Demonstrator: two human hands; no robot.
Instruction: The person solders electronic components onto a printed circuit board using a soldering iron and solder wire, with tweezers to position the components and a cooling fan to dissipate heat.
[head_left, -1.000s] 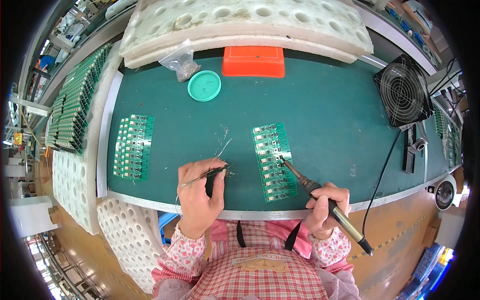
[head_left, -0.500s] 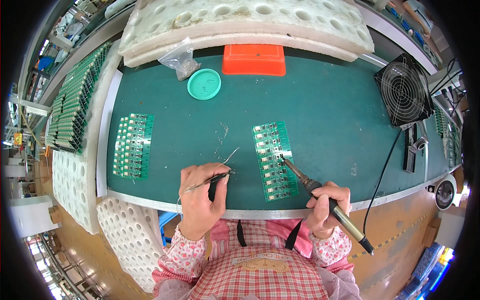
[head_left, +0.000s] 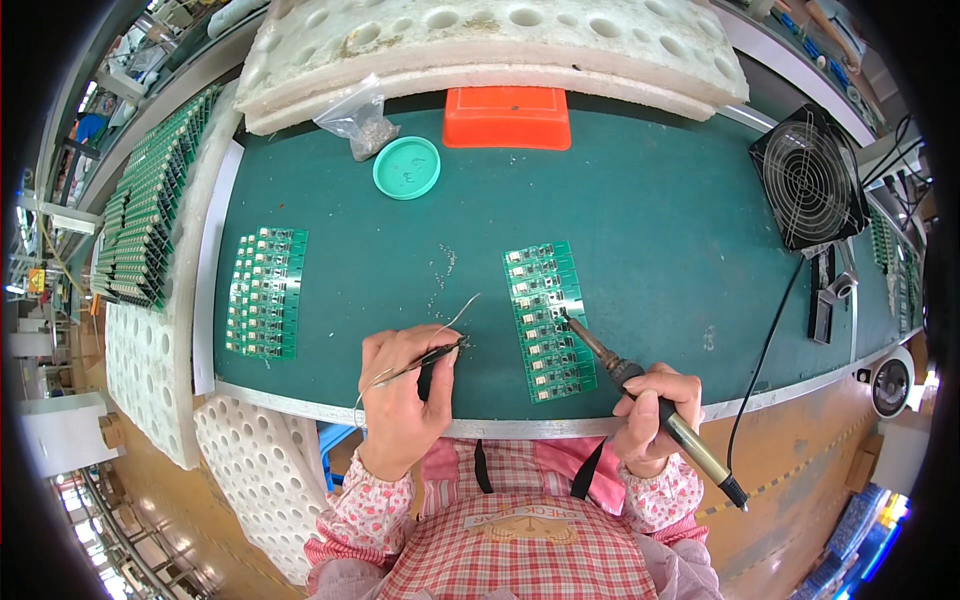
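Fingers wrapped round its handle, my right hand (head_left: 650, 425) holds a soldering iron (head_left: 694, 442). The iron's tip reaches the right part of a green circuit board panel (head_left: 545, 345) lying on the mat. To the left of that panel, my left hand (head_left: 398, 405) is closed on dark tweezers (head_left: 428, 357). A thin solder wire (head_left: 465, 308) also runs through this hand, its free end curving up over the mat. The tweezer tips are near tiny loose parts beside the fingertips. More tiny pale parts (head_left: 441, 270) are scattered farther up the mat.
Another set of circuit boards (head_left: 266, 295) lies at left. Farther back are a turquoise lid (head_left: 407, 168), a plastic bag (head_left: 360, 122), a red bin (head_left: 507, 118) and white foam (head_left: 490, 55). A black fan (head_left: 805, 180) stands at right, its cable (head_left: 765, 360) crossing the table edge.
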